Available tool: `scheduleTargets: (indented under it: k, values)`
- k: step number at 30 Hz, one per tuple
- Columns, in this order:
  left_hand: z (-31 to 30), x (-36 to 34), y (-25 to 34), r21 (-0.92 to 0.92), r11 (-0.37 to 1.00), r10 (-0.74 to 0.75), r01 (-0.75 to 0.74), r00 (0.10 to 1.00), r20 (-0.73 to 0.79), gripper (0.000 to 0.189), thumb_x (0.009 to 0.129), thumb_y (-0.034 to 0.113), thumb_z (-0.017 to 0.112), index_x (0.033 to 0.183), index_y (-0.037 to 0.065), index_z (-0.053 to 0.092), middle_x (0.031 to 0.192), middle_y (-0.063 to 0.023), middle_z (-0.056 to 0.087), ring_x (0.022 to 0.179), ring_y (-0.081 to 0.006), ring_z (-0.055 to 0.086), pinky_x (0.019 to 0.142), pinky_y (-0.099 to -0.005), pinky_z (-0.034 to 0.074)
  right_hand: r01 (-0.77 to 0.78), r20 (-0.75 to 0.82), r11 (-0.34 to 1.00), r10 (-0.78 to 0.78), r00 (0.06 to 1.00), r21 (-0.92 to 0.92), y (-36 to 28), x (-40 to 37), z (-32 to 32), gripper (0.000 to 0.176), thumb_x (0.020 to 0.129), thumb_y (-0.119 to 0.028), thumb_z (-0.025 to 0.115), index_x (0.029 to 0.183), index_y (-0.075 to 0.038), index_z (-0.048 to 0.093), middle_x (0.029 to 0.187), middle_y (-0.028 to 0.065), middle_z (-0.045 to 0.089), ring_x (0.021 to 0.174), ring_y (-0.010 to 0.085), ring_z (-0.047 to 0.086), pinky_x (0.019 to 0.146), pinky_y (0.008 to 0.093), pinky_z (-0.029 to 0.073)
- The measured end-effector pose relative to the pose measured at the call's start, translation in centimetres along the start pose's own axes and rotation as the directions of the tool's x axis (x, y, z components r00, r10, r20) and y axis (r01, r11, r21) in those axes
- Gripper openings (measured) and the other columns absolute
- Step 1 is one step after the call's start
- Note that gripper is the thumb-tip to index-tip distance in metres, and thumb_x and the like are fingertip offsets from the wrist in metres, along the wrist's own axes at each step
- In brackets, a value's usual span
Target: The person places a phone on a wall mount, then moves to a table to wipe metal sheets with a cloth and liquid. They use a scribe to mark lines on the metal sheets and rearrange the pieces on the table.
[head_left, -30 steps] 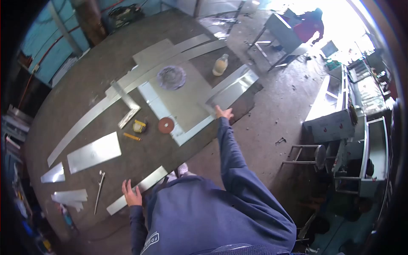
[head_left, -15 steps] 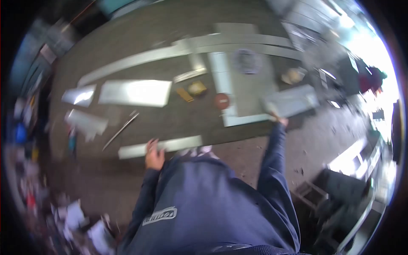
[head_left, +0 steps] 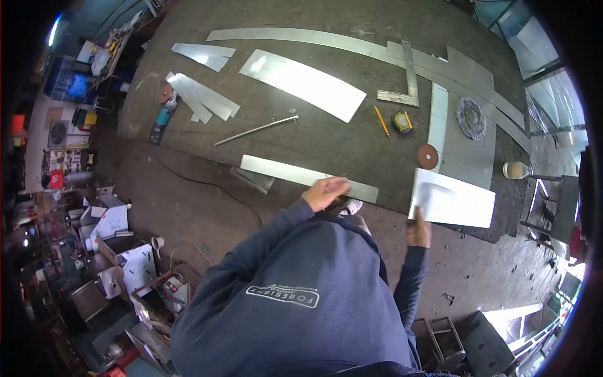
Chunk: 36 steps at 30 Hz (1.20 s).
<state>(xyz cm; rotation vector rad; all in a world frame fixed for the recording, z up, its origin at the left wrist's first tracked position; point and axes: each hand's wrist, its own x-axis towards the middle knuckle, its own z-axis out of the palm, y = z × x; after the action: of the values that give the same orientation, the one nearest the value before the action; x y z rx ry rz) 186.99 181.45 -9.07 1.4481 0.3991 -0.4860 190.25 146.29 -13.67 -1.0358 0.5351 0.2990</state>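
My right hand [head_left: 419, 232] grips the near left edge of a bright rectangular metal sheet [head_left: 461, 200], thumb side up against it. The sheet overlaps the table's front edge and the end of a larger grey plate [head_left: 480, 154]. My left hand [head_left: 325, 193] rests on a narrow metal strip [head_left: 282, 171] along the front edge, its fingers stretched out over the metal. Beyond the hands are a reddish-brown disc [head_left: 428, 156], a yellow tape measure [head_left: 402, 122], a pencil [head_left: 382, 121] and a metal square [head_left: 411, 75].
On the dark table [head_left: 339, 144] lie a wide bright sheet [head_left: 304, 85], a thin rod [head_left: 256, 131], several metal offcuts [head_left: 204, 97] and an angle grinder [head_left: 163, 119]. A jar [head_left: 517, 170] stands at the right. Boxes and scrap [head_left: 129, 267] crowd the floor on the left.
The camera view has turned, shifting everything on the table. The sheet in my right hand now sits closer to my body and at a different angle. My left hand stays at the narrow strip.
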Motion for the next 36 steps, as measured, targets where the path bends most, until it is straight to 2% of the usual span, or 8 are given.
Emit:
scheduleTargets:
  k: [6,9,11,13,17,25,33,36]
  values:
    - [-1.6,-0.2,0.2,-0.207,0.972,0.093,-0.107,0.993,-0.073,0.046,0.096,0.023,0.064,0.134,-0.001,0.053,0.117,-0.0099,0.067,0.107,-0.0154,0.062,0.088,-0.0289,0.05,-0.252,0.268,0.964,0.267,0.926,-0.09,8.8,-5.0,15.6,0.026,0.099,-0.021,0.061,0.119,-0.006,0.062,0.107,0.0028,0.067,0.089,0.0138,0.065,0.072,0.0293,0.053]
    - [-7.3,0.4,-2.5,-0.319,0.926,0.148,-0.203,0.971,-0.187,0.033,0.093,0.011,0.065,0.124,-0.001,0.062,0.1,-0.0033,0.07,0.087,-0.0083,0.063,0.078,-0.0237,0.051,-0.238,0.425,0.729,0.597,0.68,-0.642,7.7,-6.1,19.0,0.028,0.095,-0.017,0.065,0.117,0.0,0.064,0.112,0.0133,0.067,0.1,0.0196,0.065,0.082,0.0325,0.055]
    - [-10.2,-2.1,-1.3,-0.383,0.897,0.132,-0.221,0.96,-0.245,0.036,0.092,0.009,0.066,0.127,-0.001,0.061,0.099,-0.0018,0.069,0.082,-0.0065,0.061,0.076,-0.0218,0.05,0.488,0.509,0.232,0.035,0.86,-0.841,5.6,-6.2,20.3,0.037,0.088,-0.017,0.073,0.119,0.001,0.063,0.115,0.0169,0.066,0.103,0.0252,0.066,0.085,0.0344,0.054]
    - [-13.6,-3.9,-1.6,-0.319,0.924,0.149,-0.212,0.966,-0.21,0.037,0.093,0.007,0.065,0.128,-0.003,0.06,0.104,-0.0031,0.07,0.088,-0.0066,0.063,0.082,-0.0217,0.051,0.776,0.737,-0.12,-0.43,0.522,-0.62,3.0,-4.1,20.6,0.048,0.082,-0.016,0.076,0.125,-0.001,0.06,0.12,0.0184,0.064,0.109,0.0317,0.063,0.091,0.0389,0.051]
    - [-16.8,-6.5,-1.0,-0.299,0.916,0.211,-0.267,0.955,-0.208,0.039,0.092,0.008,0.068,0.128,-0.004,0.06,0.104,-0.0042,0.07,0.087,-0.006,0.063,0.082,-0.0212,0.05,0.74,0.805,-0.323,-0.309,0.507,-0.59,-1.3,0.4,22.8,0.058,0.083,-0.027,0.075,0.131,-0.001,0.055,0.127,0.0204,0.059,0.121,0.0369,0.055,0.102,0.0447,0.042]
    - [-15.7,-6.7,-6.2,-0.589,0.753,-0.136,-0.292,0.807,-0.574,0.029,0.094,0.022,0.066,0.116,0.003,0.067,0.102,-0.0063,0.069,0.091,-0.0151,0.067,0.075,-0.0288,0.057,0.755,0.754,-0.077,0.047,0.655,-0.651,0.3,10.7,22.3,0.042,0.078,-0.036,0.081,0.082,0.001,0.063,0.065,0.0141,0.058,0.058,0.0185,0.051,0.06,0.0351,0.046]
    - [-8.8,-4.6,-10.1,-0.69,0.712,-0.52,-0.132,0.561,-0.644,0.041,0.085,0.038,0.077,0.108,0.005,0.068,0.098,-0.0073,0.071,0.081,-0.0155,0.069,0.061,-0.0294,0.056,0.722,0.727,-0.091,-0.088,0.681,-0.686,-3.4,17.1,17.3,0.035,0.092,-0.028,0.069,0.077,0.001,0.059,0.064,0.0167,0.048,0.057,0.0165,0.037,0.055,0.0348,0.041]
    - [-6.6,-1.9,-9.1,-0.657,0.733,-0.499,-0.179,0.515,-0.697,0.047,0.081,0.034,0.082,0.108,0.0,0.063,0.096,-0.0097,0.07,0.078,-0.016,0.069,0.059,-0.0296,0.056,0.641,0.646,-0.191,0.047,0.762,-0.743,-3.9,17.9,16.9,0.028,0.089,-0.03,0.071,0.092,-0.002,0.072,0.077,0.018,0.069,0.068,0.0245,0.069,0.067,0.0365,0.052]
